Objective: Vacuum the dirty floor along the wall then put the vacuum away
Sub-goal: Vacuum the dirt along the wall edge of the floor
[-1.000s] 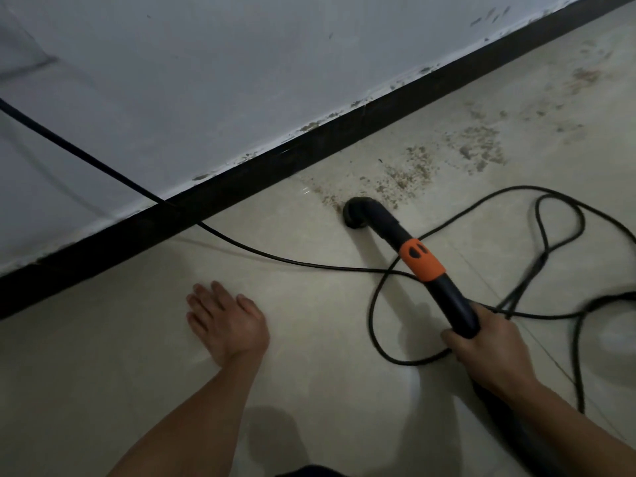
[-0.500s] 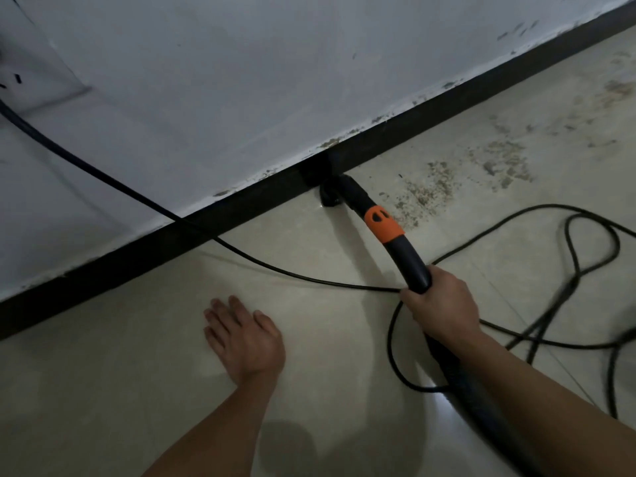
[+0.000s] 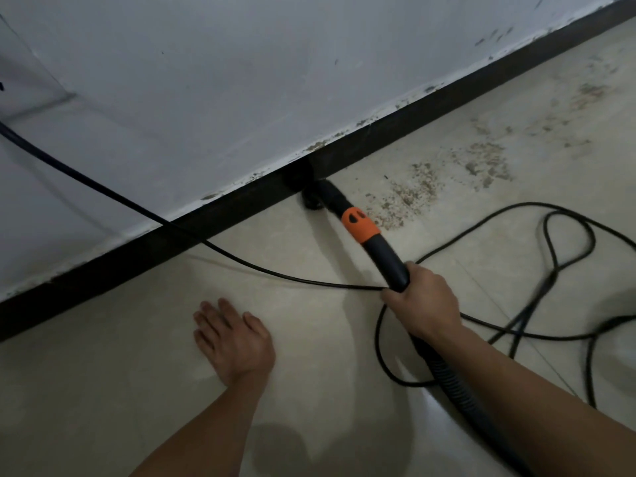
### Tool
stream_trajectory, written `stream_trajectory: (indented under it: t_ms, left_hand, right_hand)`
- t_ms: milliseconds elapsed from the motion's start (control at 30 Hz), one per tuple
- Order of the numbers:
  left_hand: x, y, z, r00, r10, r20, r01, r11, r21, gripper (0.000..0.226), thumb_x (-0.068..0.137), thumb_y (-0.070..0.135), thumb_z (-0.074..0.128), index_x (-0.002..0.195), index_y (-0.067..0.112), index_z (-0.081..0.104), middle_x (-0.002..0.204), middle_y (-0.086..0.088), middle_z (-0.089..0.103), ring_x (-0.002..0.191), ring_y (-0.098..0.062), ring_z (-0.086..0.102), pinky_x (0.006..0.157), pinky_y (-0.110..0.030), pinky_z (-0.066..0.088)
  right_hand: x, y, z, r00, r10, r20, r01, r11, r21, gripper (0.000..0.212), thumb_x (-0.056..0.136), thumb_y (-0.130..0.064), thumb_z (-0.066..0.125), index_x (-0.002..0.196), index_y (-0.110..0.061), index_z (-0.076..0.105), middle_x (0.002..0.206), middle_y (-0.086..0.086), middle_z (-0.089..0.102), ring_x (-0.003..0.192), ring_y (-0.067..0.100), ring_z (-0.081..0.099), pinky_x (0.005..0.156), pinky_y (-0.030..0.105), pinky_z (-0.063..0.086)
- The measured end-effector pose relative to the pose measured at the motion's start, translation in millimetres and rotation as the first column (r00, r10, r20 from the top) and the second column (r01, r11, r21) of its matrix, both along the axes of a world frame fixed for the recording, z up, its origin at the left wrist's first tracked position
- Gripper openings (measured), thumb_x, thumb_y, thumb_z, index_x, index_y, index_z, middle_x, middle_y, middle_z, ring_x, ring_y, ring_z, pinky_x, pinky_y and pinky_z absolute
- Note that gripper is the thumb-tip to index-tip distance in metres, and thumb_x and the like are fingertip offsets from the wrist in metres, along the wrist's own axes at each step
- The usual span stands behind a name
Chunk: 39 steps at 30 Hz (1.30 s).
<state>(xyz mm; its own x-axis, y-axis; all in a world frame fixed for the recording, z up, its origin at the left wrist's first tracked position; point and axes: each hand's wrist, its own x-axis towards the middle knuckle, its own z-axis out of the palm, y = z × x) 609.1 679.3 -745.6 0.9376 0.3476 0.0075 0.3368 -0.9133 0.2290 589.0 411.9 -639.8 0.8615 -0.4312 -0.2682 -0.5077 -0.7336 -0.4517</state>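
Nozzle (image 3: 311, 201) has gone from the dirt (image 3: 409, 197) up to the skirting (image 3: 206, 218) w/in the last sec. Right hand (image 3: 421, 301) clamped on wand; left hand (image 3: 234, 335) flat, fingers apart, on floor (image 3: 103, 390). Dirt patch to the right not yet cleared.

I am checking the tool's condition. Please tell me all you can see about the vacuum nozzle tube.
The vacuum nozzle tube is black, plastic-looking, with an orange collar near its bent tip. The tip meets the floor beside the black baseboard. It slants back to the right hand, which grips its rear end, where a ribbed hose continues.
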Motion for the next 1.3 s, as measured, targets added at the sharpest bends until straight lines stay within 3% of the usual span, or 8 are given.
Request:
stream_trajectory:
  t_ms: [133, 367, 500, 700, 867, 1133, 1233, 1300]
  left_hand:
    - [-1, 0, 0, 1.000, -0.008, 0.016, 0.008, 1.000, 0.000, 0.059, 0.091, 0.030, 0.032, 0.138, -0.004, 0.043, 0.146, -0.031, 0.035, 0.137, -0.045, 0.031, 0.111, -0.054, 0.023]
    - [0, 1, -3, 1.000, -0.008, 0.020, 0.008, 1.000, -0.012, 0.059, 0.090, 0.030, 0.032, 0.137, -0.005, 0.042, 0.146, -0.032, 0.034, 0.136, -0.046, 0.031, 0.110, -0.054, 0.022]
    - [0, 3, -3, 1.000, -0.007, 0.011, 0.007, 1.000, -0.015, 0.059, 0.091, 0.030, 0.031, 0.137, -0.004, 0.041, 0.146, -0.032, 0.034, 0.136, -0.046, 0.030, 0.111, -0.054, 0.022]
    - [1, 3, -2, 1.000, -0.009, 0.000, 0.009, 1.000, -0.023, 0.059, 0.091, 0.030, 0.031, 0.137, -0.004, 0.042, 0.146, -0.031, 0.034, 0.136, -0.045, 0.031, 0.111, -0.054, 0.023]
    - [2, 3, -2, 1.000, -0.007, -0.027, 0.007, 1.000, -0.022, 0.059, 0.090, 0.031, 0.030, 0.138, -0.002, 0.042, 0.148, -0.029, 0.034, 0.138, -0.043, 0.028, 0.113, -0.054, 0.022]
    - [2, 3, -2, 0.999, -0.005, -0.043, 0.004, 0.999, -0.038, 0.061, 0.090, 0.032, 0.029, 0.139, -0.001, 0.042, 0.149, -0.028, 0.033, 0.139, -0.042, 0.027, 0.114, -0.053, 0.020]
    - [2, 2, -1, 0.999, -0.014, -0.047, 0.013, 0.999, -0.035, 0.062, 0.091, 0.032, 0.027, 0.140, -0.002, 0.041, 0.149, -0.028, 0.032, 0.139, -0.042, 0.027, 0.114, -0.053, 0.019]
    - [2, 3, -1, 0.998, -0.014, -0.058, 0.011, 0.999, -0.044, 0.063, 0.091, 0.033, 0.026, 0.140, -0.002, 0.041, 0.150, -0.028, 0.032, 0.140, -0.042, 0.026, 0.114, -0.053, 0.019]
  right_hand:
    - [-36, 1, -4, 0.997, 0.078, -0.026, -0.078, 0.997, -0.001, 0.022, 0.072, -0.037, 0.067, 0.090, -0.032, 0.056, 0.064, -0.010, 0.054, 0.065, 0.020, 0.060, 0.056, 0.028, 0.042]
    - [-133, -76, 6, 0.951, -0.298, -0.080, 0.295, 0.954, -0.055, 0.035, 0.069, -0.021, 0.081, 0.102, -0.018, 0.070, 0.065, -0.003, 0.063, 0.062, 0.022, 0.060, 0.060, 0.037, 0.050]
    - [-102, -69, 11, 0.963, -0.268, -0.034, 0.268, 0.963, -0.002, 0.023, 0.073, -0.021, 0.078, 0.089, -0.023, 0.063, 0.059, -0.003, 0.063, 0.054, 0.014, 0.061, 0.050, 0.026, 0.043]
    - [-14, -35, 5, 0.980, -0.200, -0.003, 0.198, 0.970, 0.139, 0.018, 0.072, -0.028, 0.073, 0.084, -0.024, 0.060, 0.060, 0.000, 0.066, 0.047, 0.013, 0.065, 0.055, 0.030, 0.052]
    - [-19, -36, -4, 0.965, -0.262, 0.006, 0.257, 0.951, 0.169, 0.017, 0.072, -0.024, 0.075, 0.076, -0.023, 0.058, 0.052, 0.001, 0.065, 0.040, 0.012, 0.063, 0.056, 0.041, 0.059]
    - [9, 2, 9, 0.973, -0.227, -0.030, 0.227, 0.939, 0.258, 0.015, 0.073, -0.021, 0.073, 0.082, -0.020, 0.060, 0.053, 0.003, 0.067, 0.045, 0.016, 0.065, 0.053, 0.036, 0.057]
    - [-10, 4, 13, 0.987, -0.147, -0.064, 0.159, 0.943, 0.293, 0.014, 0.073, -0.017, 0.073, 0.079, -0.020, 0.061, 0.052, 0.003, 0.066, 0.042, 0.015, 0.064, 0.045, 0.029, 0.051]
    - [-11, -10, 18, 0.974, -0.224, -0.017, 0.219, 0.932, 0.289, 0.013, 0.075, -0.013, 0.074, 0.077, -0.017, 0.062, 0.049, 0.003, 0.064, 0.038, 0.011, 0.061, 0.038, 0.024, 0.044]
